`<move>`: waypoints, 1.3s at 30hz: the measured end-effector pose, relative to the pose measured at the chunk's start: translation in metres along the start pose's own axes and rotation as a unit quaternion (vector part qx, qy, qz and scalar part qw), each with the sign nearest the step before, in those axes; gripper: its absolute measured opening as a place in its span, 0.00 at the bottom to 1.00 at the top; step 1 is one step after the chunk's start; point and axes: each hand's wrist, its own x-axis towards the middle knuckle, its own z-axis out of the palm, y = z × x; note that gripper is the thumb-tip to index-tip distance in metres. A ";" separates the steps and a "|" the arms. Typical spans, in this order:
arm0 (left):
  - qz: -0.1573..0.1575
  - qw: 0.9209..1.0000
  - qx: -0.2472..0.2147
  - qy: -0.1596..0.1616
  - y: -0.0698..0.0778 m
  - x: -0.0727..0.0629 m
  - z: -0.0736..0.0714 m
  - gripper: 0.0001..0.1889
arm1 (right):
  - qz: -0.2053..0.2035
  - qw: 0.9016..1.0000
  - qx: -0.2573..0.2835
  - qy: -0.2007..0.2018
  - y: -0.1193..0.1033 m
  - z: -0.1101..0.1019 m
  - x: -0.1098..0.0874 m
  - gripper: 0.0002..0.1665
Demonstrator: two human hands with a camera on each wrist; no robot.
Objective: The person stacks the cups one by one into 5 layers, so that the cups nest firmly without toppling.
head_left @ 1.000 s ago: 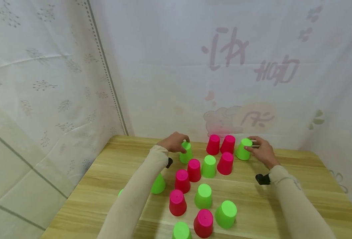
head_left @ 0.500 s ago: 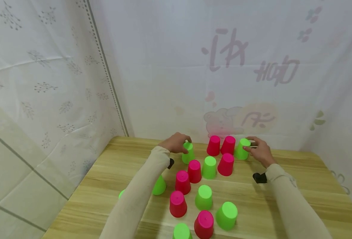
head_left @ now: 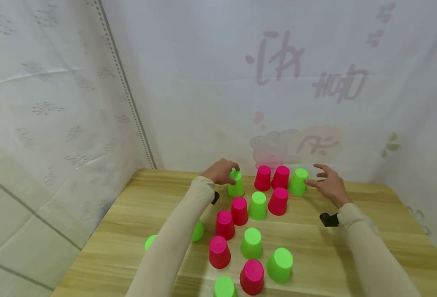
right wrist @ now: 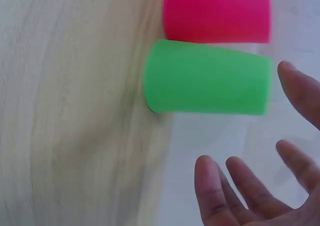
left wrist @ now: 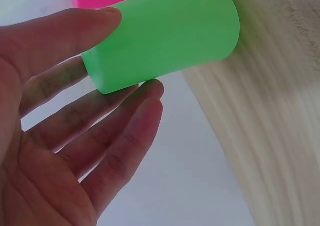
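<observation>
Seemingly the work is part done: at the table's back, two pink cups point(head_left: 263, 179) and an end green cup point(head_left: 298, 182) stand together, while the left hand point(head_left: 220, 171) pinches another green cup point(head_left: 235, 187), apart; the right hand point(head_left: 331, 184), fingers spread, holds nothing (nearer cups point(head_left: 251, 244) look unplaced).

Head view: back cloth point(head_left: 188, 103) bears large brush-like characters point(head_left: 280, 55), smaller lettering point(head_left: 341, 84) to their lower right, and short script point(head_left: 317, 143) on a round pale patch point(head_left: 329, 131) beside a printed bear point(head_left: 270, 153); all faint, no word legible with certainty
</observation>
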 end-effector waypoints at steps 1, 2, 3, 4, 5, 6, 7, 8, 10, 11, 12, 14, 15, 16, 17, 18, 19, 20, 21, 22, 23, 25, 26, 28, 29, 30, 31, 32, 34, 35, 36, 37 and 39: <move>-0.002 1.000 -0.004 0.003 0.000 0.001 -0.002 0.23 | 0.000 1.000 -0.004 0.003 -0.002 -0.003 -0.003 0.54; -0.004 1.000 -0.006 0.005 0.000 0.003 -0.003 0.23 | 0.000 1.000 -0.007 0.006 -0.004 -0.006 -0.006 0.54; -0.007 1.000 -0.008 0.007 0.000 0.004 -0.004 0.23 | -0.001 1.000 -0.009 0.007 -0.005 -0.008 -0.010 0.54; -0.012 1.000 -0.011 0.008 0.000 0.005 -0.006 0.24 | -0.003 1.000 -0.010 0.008 -0.008 -0.010 -0.014 0.54; -0.019 1.000 -0.015 0.010 0.000 0.006 -0.007 0.24 | -0.006 1.000 -0.012 0.008 -0.010 -0.012 -0.018 0.54; -0.028 0.999 -0.020 0.011 0.000 0.006 -0.008 0.24 | -0.011 1.000 -0.014 0.009 -0.012 -0.013 -0.023 0.54; -0.035 0.999 -0.022 0.012 0.000 0.007 -0.008 0.24 | -0.017 1.000 -0.014 0.010 -0.014 -0.014 -0.028 0.53; -0.042 0.999 -0.022 0.014 -0.001 0.008 -0.008 0.25 | -0.021 1.000 -0.012 0.009 -0.017 -0.014 -0.034 0.53; -0.059 0.998 -0.029 0.020 -0.002 0.010 -0.008 0.25 | -0.032 0.999 -0.006 0.006 -0.021 -0.013 -0.047 0.51; -0.066 0.997 -0.033 0.022 -0.003 0.011 -0.007 0.25 | -0.041 0.999 -0.004 0.008 -0.024 -0.011 -0.054 0.49; -0.072 0.997 -0.034 0.023 -0.003 0.012 -0.006 0.25 | -0.052 0.999 0.000 0.009 -0.026 -0.008 -0.062 0.47; -0.080 0.996 -0.035 0.027 -0.005 0.013 -0.004 0.26 | -0.071 0.997 0.002 0.006 -0.031 0.000 -0.077 0.43; -0.084 0.995 -0.035 0.028 -0.005 0.014 -0.003 0.26 | -0.083 0.997 0.001 0.004 -0.033 0.004 -0.085 0.41; -0.087 0.995 -0.034 0.028 -0.005 0.015 -0.003 0.26 | -0.093 0.996 0.002 0.001 -0.035 0.010 -0.093 0.39; -0.088 0.995 -0.032 0.028 -0.004 0.015 -0.002 0.26 | -0.105 0.994 0.004 -0.003 -0.036 0.015 -0.100 0.37; -0.088 0.995 -0.028 0.029 -0.004 0.016 -0.001 0.25 | -0.114 0.993 0.008 -0.014 -0.036 0.021 -0.108 0.35; -0.087 0.995 -0.027 0.030 -0.003 0.017 -0.001 0.25 | -0.124 0.992 0.012 -0.027 -0.035 0.026 -0.115 0.33; -0.084 0.996 -0.026 0.030 -0.001 0.018 -0.001 0.26 | -0.132 0.990 0.020 -0.041 -0.035 0.031 -0.122 0.31; -0.081 0.996 -0.024 0.032 0.000 0.020 0.000 0.26 | -0.140 0.988 0.029 -0.057 -0.034 0.035 -0.128 0.29; -0.077 0.996 -0.022 0.033 0.001 0.022 0.000 0.25 | -0.153 0.985 0.034 -0.073 -0.032 0.040 -0.134 0.28; -0.073 0.997 -0.019 0.035 0.002 0.024 0.000 0.25 | -0.167 0.981 0.038 -0.090 -0.031 0.044 -0.139 0.27; -0.067 0.997 -0.017 0.038 0.005 0.027 0.001 0.25 | -0.194 0.973 0.039 -0.121 -0.030 0.051 -0.149 0.27; -0.066 0.997 -0.016 0.039 0.006 0.029 0.001 0.25 | -0.205 0.969 0.039 -0.135 -0.030 0.053 -0.153 0.27; -0.066 0.997 -0.013 0.041 0.009 0.033 0.003 0.25 | -0.227 0.960 0.041 -0.160 -0.031 0.058 -0.160 0.28; -0.065 0.997 -0.013 0.042 0.010 0.035 0.004 0.25 | -0.230 0.957 0.046 -0.172 -0.031 0.060 -0.163 0.28; -0.064 0.997 -0.014 0.041 0.011 0.037 0.005 0.25 | -0.231 0.954 0.052 -0.182 -0.032 0.061 -0.165 0.28; -0.062 0.997 -0.015 0.041 0.013 0.039 0.007 0.25 | -0.228 0.953 0.057 -0.191 -0.032 0.063 -0.167 0.28; -0.058 0.997 -0.016 0.041 0.015 0.040 0.008 0.25 | -0.226 0.952 0.062 -0.197 -0.031 0.064 -0.169 0.28; -0.051 0.998 -0.016 0.041 0.017 0.043 0.011 0.25 | -0.211 0.953 0.069 -0.207 -0.030 0.066 -0.171 0.28; -0.050 0.998 -0.019 0.041 0.019 0.044 0.012 0.24 | -0.205 0.953 0.070 -0.210 -0.030 0.067 -0.171 0.28; -0.049 0.998 -0.018 0.041 0.020 0.045 0.013 0.25 | -0.197 0.954 0.072 -0.214 -0.029 0.068 -0.171 0.29; -0.050 0.998 -0.018 0.040 0.020 0.046 0.015 0.25 | -0.189 0.955 0.073 -0.217 -0.029 0.069 -0.170 0.29; -0.053 0.998 -0.019 0.040 0.021 0.048 0.016 0.25 | -0.174 0.956 0.076 -0.224 -0.028 0.070 -0.170 0.30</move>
